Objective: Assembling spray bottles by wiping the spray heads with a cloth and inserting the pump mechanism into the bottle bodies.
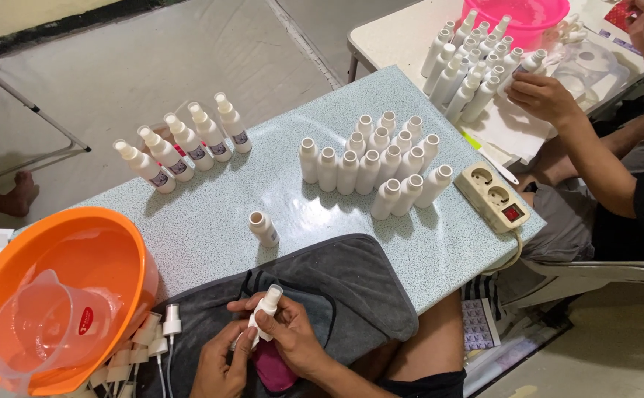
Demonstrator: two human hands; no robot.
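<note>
- A small white spray bottle [265, 313] is held over a grey towel [351, 284] at the near edge of the speckled counter [211, 214]; the right hand [292, 339] is closed around its body, and the left hand [222, 365] is curled against its base.
- The bottle could slip from the grip, or its sprayer top could be seated crooked, judging by the tilt.
- The single uncapped bottle [263, 228] nearby could be knocked over by a sleeve or elbow.
- About nineteen uncapped white bottles [381, 166] are counted in a cluster.
- Five capped, labelled bottles [185, 144] stand in a row.
- One orange basin [126, 254] holds one clear measuring jug [38, 324].
- Loose sprayer tops [145, 343] cannot be counted.
</note>
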